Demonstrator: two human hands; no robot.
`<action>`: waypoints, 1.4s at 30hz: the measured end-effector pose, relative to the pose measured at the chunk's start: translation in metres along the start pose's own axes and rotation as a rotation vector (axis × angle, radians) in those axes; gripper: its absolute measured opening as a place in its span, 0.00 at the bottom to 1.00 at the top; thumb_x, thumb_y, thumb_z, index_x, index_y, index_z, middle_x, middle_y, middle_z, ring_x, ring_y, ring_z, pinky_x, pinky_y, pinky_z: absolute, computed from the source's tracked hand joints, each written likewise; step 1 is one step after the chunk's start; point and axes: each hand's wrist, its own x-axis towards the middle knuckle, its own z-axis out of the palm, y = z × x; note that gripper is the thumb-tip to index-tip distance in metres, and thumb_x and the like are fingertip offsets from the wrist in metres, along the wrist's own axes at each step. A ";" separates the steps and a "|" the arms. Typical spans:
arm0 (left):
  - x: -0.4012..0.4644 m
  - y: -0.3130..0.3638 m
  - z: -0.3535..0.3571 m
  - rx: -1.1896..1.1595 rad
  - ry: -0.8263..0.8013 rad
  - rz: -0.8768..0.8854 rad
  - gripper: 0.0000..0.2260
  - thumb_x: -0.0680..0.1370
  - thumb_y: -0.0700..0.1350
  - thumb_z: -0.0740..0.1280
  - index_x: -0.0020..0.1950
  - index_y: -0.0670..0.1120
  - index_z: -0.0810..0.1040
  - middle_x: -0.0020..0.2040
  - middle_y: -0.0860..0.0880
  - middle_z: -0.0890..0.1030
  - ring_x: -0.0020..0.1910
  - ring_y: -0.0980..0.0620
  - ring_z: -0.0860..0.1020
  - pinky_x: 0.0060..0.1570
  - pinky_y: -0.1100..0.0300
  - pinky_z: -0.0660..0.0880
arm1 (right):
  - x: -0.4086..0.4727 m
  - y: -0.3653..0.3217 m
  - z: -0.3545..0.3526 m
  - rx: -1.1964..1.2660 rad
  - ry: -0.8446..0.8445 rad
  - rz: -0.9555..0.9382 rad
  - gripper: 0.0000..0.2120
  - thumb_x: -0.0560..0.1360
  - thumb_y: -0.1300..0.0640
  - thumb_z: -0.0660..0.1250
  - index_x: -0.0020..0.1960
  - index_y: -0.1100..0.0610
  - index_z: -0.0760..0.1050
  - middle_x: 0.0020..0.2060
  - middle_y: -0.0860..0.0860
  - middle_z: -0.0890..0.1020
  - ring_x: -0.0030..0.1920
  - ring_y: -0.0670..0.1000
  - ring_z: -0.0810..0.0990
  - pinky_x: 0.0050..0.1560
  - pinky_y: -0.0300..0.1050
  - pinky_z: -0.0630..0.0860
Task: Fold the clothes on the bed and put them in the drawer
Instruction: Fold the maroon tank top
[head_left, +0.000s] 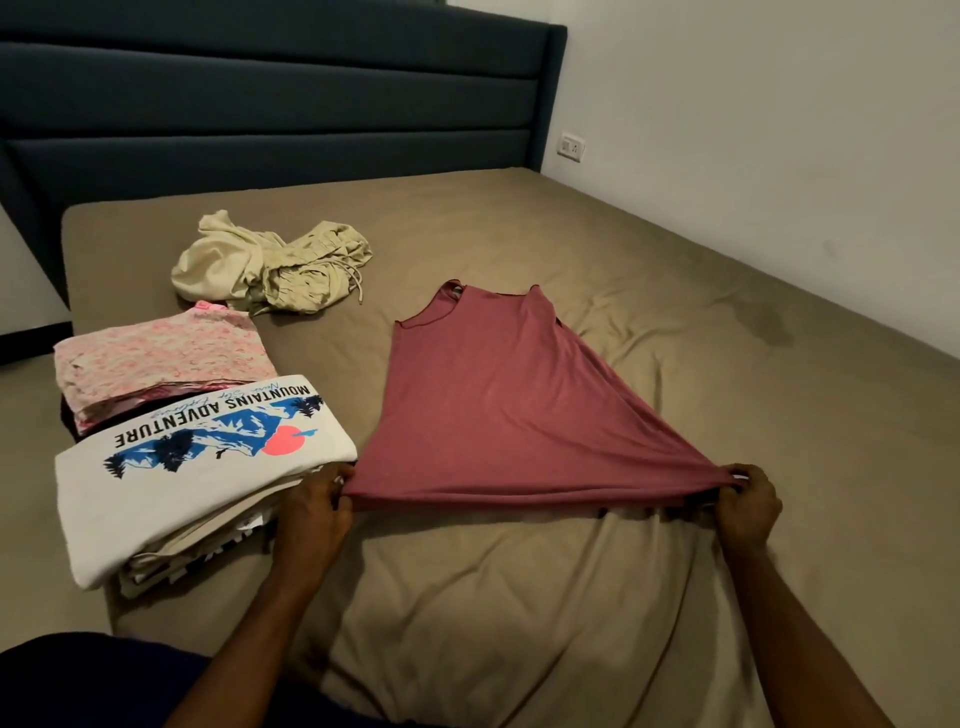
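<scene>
At the near edge of the view, two bare forearms are extended over a bed (675, 364) covered with an olive-brown sheet that is creased near the person. The left hand (317, 512) is curled, and the lower left corner of a dusty-red sleeveless top (498, 410) is pinched between its fingers (340, 480) and thumb. The right hand (748, 501) is likewise curled, with the lower right corner of the same hem pinched in its fingers (740, 475). The hem is drawn taut between the two hands and lifted slightly off the sheet, so that a shadow is cast beneath it, while the rest of the top is laid flat on the bed with the neckline and shoulder straps pointing away toward the headboard. Just beside the left hand, a stack of folded clothes is seen near the left edge of the bed, topped by a white T-shirt (208, 467) printed with blue mountains and the words "MOUNTAINS ADVENTURE". Behind it, and touching it, a folded pink patterned garment (161, 356) is set on a second pile. Further back, a pale green garment (270, 265) with a drawstring is left crumpled and unfolded. At the far end, a dark blue padded headboard (270, 104) is set against a white wall, on which a switch plate (570, 147) is mounted.
</scene>
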 end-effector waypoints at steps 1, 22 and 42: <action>-0.001 -0.001 0.000 0.053 -0.007 0.041 0.17 0.69 0.31 0.75 0.56 0.43 0.85 0.48 0.41 0.86 0.46 0.39 0.84 0.50 0.46 0.80 | 0.001 -0.004 -0.001 0.058 0.046 0.077 0.15 0.70 0.68 0.64 0.54 0.64 0.82 0.47 0.66 0.85 0.47 0.64 0.84 0.54 0.58 0.80; 0.108 0.073 -0.023 -1.064 -0.061 -0.775 0.15 0.86 0.36 0.52 0.63 0.39 0.78 0.54 0.37 0.80 0.52 0.38 0.82 0.52 0.41 0.79 | 0.029 -0.069 0.032 0.768 -0.185 0.571 0.15 0.82 0.67 0.52 0.45 0.61 0.76 0.42 0.58 0.79 0.40 0.57 0.78 0.29 0.45 0.82; 0.454 0.263 -0.134 -1.725 0.199 -0.277 0.06 0.82 0.30 0.62 0.54 0.31 0.79 0.49 0.33 0.81 0.46 0.40 0.85 0.49 0.51 0.84 | 0.293 -0.434 0.055 1.775 -0.251 0.250 0.15 0.77 0.75 0.60 0.57 0.65 0.80 0.46 0.59 0.86 0.46 0.57 0.87 0.49 0.50 0.84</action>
